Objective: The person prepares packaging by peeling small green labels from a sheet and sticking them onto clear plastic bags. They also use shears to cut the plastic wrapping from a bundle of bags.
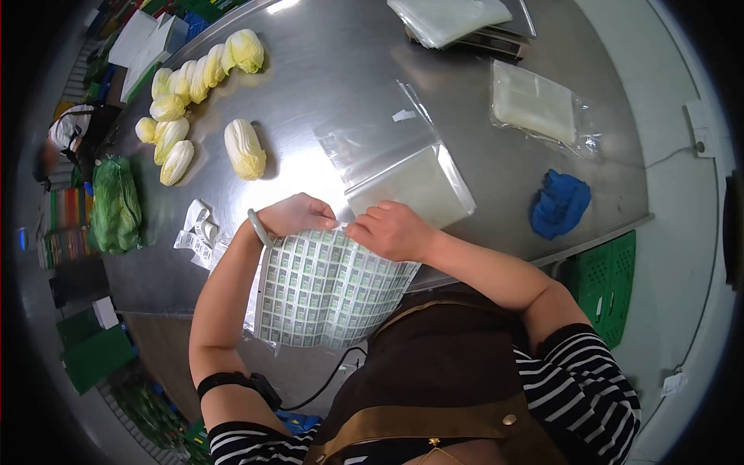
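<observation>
**Both hands on one label sheet at the near tabletop edge**

Right now I see my left hand (298, 215) and right hand (391, 230) each pinching the far edge of one sheet of small green labels (329, 287), which hangs over the near edge of the steel tabletop (333, 70). Each grip is pressed together on the sheet. Just beyond the fingers lies one clear plastic bag (403, 167), flat. I count about nine napa cabbages (245, 149): one alone, the rest in a row far left. One blue cloth (559, 203) sits right, with two stacks of bags (535, 101) farther off. One green crate (608, 283) stands below the tabletop's right edge; I cannot tell its contents.
</observation>
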